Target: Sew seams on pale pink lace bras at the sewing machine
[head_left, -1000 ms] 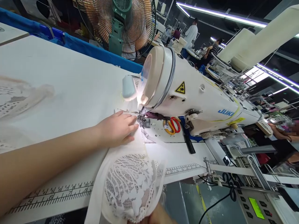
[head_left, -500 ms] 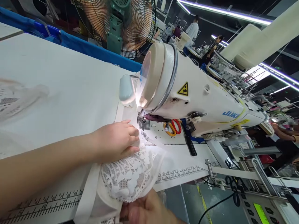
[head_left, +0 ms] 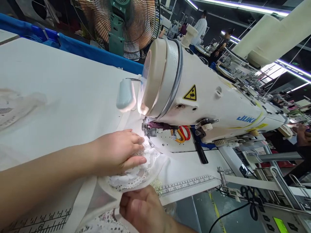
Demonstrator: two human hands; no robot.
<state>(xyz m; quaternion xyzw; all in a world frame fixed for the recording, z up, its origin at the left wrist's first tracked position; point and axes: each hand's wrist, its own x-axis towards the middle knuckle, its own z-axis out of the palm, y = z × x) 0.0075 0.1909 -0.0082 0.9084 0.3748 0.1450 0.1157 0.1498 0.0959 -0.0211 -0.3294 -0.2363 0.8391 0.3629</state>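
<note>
White lace fabric (head_left: 132, 183) with a scalloped edge and sheer panels runs from under the presser foot (head_left: 145, 127) of a white sewing machine (head_left: 199, 94) down to the near table edge. My left hand (head_left: 121, 150) lies flat on it just before the needle area, fingers stretched towards the foot. Below, my right hand (head_left: 145, 207) grips the fabric's edge near the front of the table, its thumb and fingers closed around the cloth. Part of the fabric is hidden under my left hand.
Scissors with orange and red handles (head_left: 181, 133) lie on the machine bed, beside a black-handled tool (head_left: 200, 150). A ruler strip (head_left: 187, 184) follows the table's front edge. More sheer lace (head_left: 17, 105) lies at left. A fan (head_left: 121, 26) stands behind; people work farther back.
The lace has advanced towards the machine, and more of it shows below my right hand. My right hand has moved slightly up. My left hand has shifted slightly down, away from the foot.
</note>
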